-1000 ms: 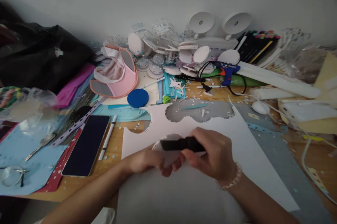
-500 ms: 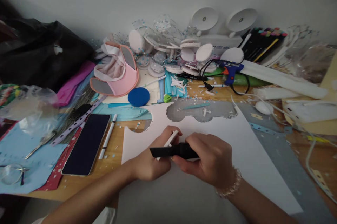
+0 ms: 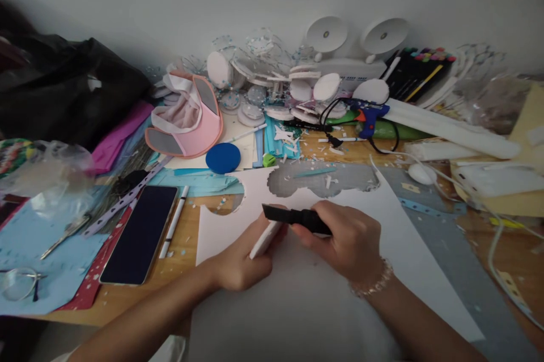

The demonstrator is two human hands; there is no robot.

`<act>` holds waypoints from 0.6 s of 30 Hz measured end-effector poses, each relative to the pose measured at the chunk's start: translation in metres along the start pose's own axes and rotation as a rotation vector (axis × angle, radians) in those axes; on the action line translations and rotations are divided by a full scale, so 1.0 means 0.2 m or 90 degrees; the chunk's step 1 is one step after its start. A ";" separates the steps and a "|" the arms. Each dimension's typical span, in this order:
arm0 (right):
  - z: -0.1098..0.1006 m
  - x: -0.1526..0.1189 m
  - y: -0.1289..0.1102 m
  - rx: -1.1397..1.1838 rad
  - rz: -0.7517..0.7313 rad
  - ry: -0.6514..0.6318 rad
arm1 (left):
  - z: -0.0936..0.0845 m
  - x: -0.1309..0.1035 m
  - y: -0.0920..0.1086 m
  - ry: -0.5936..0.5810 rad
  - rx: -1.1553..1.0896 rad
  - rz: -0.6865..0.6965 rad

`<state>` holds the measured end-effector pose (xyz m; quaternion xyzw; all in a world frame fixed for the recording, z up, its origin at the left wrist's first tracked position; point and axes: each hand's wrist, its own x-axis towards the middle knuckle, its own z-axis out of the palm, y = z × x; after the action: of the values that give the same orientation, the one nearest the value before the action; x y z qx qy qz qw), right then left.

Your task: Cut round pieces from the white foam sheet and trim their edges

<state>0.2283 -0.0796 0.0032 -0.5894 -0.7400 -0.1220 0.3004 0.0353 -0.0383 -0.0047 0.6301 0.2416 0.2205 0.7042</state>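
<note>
My left hand grips a small white foam piece, seen edge-on between thumb and fingers. My right hand is wrapped round a black cutter knife; its dark blade points left, over the upper end of the foam piece. Whether the blade touches the foam I cannot tell. Beneath both hands lies a large white foam sheet with rough curved cut-outs along its far edge.
A phone and white pen lie left, near scissors and glasses. Behind are a pink visor cap, blue disc, white foam discs and a blue glue gun. A cable runs right.
The knife and my right hand have moved up and slightly right. The foam piece in my left hand shows more of its length, no longer crossed by the blade.
</note>
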 end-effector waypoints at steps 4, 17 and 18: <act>0.01 -0.01 0.01 0.028 0.022 0.002 | 0.01 0.01 0.00 0.004 -0.087 -0.021; 0.02 0.01 0.07 0.192 0.298 0.006 | -0.02 0.05 0.00 -0.223 -0.570 -0.165; 0.03 0.00 0.07 0.237 0.276 -0.020 | -0.02 0.05 -0.02 -0.240 -0.562 -0.185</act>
<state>0.2396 -0.0726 -0.0028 -0.6703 -0.6110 0.0919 0.4110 0.0397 -0.0292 -0.0091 0.2605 0.0789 0.0838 0.9586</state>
